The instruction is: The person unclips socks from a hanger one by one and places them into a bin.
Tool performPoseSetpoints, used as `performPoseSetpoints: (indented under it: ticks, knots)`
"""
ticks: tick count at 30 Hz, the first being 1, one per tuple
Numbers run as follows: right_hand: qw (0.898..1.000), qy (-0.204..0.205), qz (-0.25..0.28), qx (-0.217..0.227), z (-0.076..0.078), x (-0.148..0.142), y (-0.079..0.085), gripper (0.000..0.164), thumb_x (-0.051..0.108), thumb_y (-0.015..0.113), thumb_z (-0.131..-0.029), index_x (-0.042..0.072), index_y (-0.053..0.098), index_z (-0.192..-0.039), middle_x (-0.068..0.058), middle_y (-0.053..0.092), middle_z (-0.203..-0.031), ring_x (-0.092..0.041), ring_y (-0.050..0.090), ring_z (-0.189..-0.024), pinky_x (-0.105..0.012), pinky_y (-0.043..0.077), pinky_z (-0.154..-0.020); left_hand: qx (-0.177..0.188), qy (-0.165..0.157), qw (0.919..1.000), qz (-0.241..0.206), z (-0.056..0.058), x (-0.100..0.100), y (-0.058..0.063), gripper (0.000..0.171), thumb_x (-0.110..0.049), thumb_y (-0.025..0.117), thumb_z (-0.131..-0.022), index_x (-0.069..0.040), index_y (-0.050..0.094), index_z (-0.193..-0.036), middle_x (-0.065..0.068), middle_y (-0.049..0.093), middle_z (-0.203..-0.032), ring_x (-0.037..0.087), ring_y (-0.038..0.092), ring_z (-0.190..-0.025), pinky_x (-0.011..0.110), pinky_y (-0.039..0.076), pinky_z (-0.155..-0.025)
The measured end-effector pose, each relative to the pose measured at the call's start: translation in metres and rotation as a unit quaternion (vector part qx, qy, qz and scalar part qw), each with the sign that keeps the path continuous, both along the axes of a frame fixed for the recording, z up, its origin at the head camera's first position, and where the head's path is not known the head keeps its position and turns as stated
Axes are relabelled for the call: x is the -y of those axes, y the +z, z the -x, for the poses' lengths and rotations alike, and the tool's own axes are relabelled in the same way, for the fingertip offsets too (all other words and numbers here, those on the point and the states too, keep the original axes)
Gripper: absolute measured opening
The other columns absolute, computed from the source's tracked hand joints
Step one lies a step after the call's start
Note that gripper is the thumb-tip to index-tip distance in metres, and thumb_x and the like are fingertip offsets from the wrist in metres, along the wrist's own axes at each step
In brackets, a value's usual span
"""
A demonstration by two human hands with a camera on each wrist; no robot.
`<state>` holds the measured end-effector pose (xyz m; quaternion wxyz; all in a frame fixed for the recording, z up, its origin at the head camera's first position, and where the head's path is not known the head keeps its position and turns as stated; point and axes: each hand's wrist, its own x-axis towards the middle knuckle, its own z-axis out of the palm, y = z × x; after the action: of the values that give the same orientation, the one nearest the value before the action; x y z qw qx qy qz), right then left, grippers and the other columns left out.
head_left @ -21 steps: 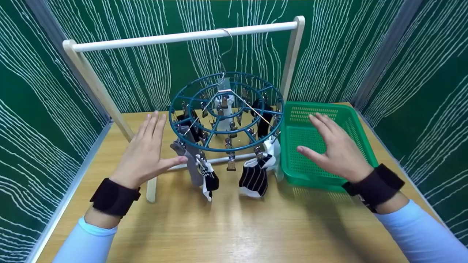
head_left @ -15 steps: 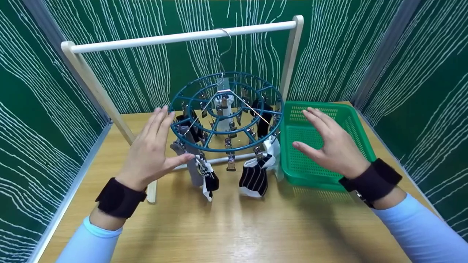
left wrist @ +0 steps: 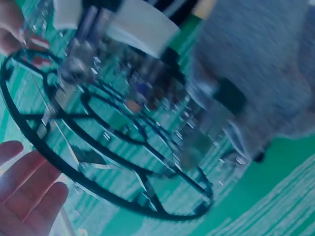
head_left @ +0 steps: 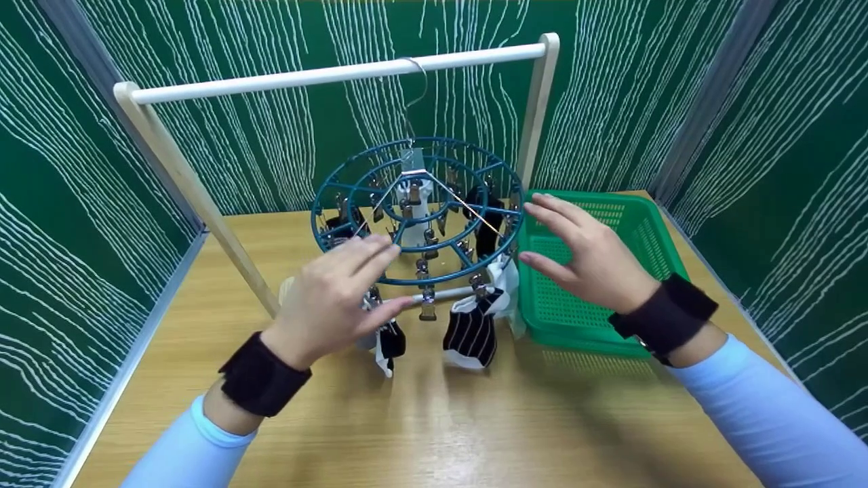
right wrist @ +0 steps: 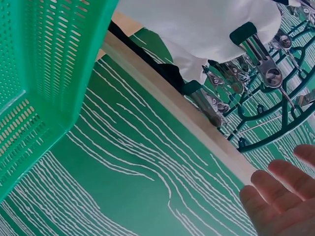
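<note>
A round dark-teal clip hanger (head_left: pixel 444 278) hangs by its hook with socks clipped around it. My left hand (head_left: pixel 332 298) is in front of its left side, fingers extended and thumb apart, holding nothing. Behind that hand hangs a black-and-white sock (head_left: pixel 392 342); a grey sock (left wrist: pixel 256 64) shows in the left wrist view. My right hand (head_left: pixel 583 254), also with extended fingers, is at the ring's right edge; contact cannot be told. A striped black sock (head_left: pixel 469 332) hangs at the front, a white sock (head_left: pixel 503 278) at the right, a black sock (head_left: pixel 487 230) further back.
A wooden rack with a white bar (head_left: pixel 271 81) carries the hanger. The green plastic basket (head_left: pixel 583 342) stands on the table (head_left: pixel 434 434) at the right, under my right hand. Green walls with white lines enclose the table. Bare metal clips (head_left: pixel 427 310) dangle from the ring.
Both hands have moved inward toward the hanger. My left hand went right and slightly down, covering the grey sock in the head view; my right hand went left to the ring's edge.
</note>
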<state>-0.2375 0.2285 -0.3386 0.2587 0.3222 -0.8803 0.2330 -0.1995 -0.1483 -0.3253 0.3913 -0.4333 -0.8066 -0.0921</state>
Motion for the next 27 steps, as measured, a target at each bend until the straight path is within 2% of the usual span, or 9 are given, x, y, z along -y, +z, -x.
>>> performPoseSetpoints:
  ticks: [8,16,21,27]
  knots:
    - [0.999,0.026,-0.028,0.017,0.014,0.01,0.004,0.068,0.025,0.082,-0.1,0.002,0.054,-0.158,-0.022,0.051,-0.165,-0.042,0.05,-0.153,-0.064,0.046,-0.12,-0.006,-0.001,0.9998,0.018,-0.003,-0.017,-0.004,0.045,-0.034,0.087,-0.095,-0.001,0.079,-0.124,0.017,0.081,-0.12,0.031,0.08,-0.11,0.043,0.065,-0.098]
    - [0.998,0.029,-0.041,0.025,0.019,0.014,0.005,0.057,0.022,0.077,-0.103,0.003,0.059,-0.154,-0.02,0.054,-0.164,-0.041,0.045,-0.157,-0.064,0.042,-0.123,-0.021,-0.01,0.9997,0.01,0.0,-0.016,-0.009,0.017,-0.012,0.084,-0.095,-0.004,0.084,-0.11,0.015,0.083,-0.111,0.03,0.081,-0.107,0.043,0.065,-0.096]
    - [0.998,0.044,-0.042,-0.004,0.02,0.014,0.006,0.049,0.02,0.077,-0.103,0.002,0.065,-0.148,-0.021,0.06,-0.158,-0.041,0.049,-0.154,-0.062,0.04,-0.125,-0.028,-0.009,0.9995,-0.008,0.001,-0.011,-0.009,0.015,-0.008,0.083,-0.095,-0.003,0.083,-0.109,0.015,0.084,-0.109,0.03,0.081,-0.108,0.042,0.065,-0.096]
    - [0.995,0.068,-0.045,-0.049,0.02,0.016,0.008,0.043,0.015,0.078,-0.101,0.0,0.07,-0.14,-0.023,0.068,-0.147,-0.043,0.057,-0.146,-0.06,0.048,-0.119,-0.042,-0.013,0.9988,-0.023,0.005,-0.004,-0.011,0.015,-0.006,0.083,-0.094,-0.001,0.081,-0.108,0.015,0.083,-0.107,0.031,0.08,-0.11,0.042,0.065,-0.097]
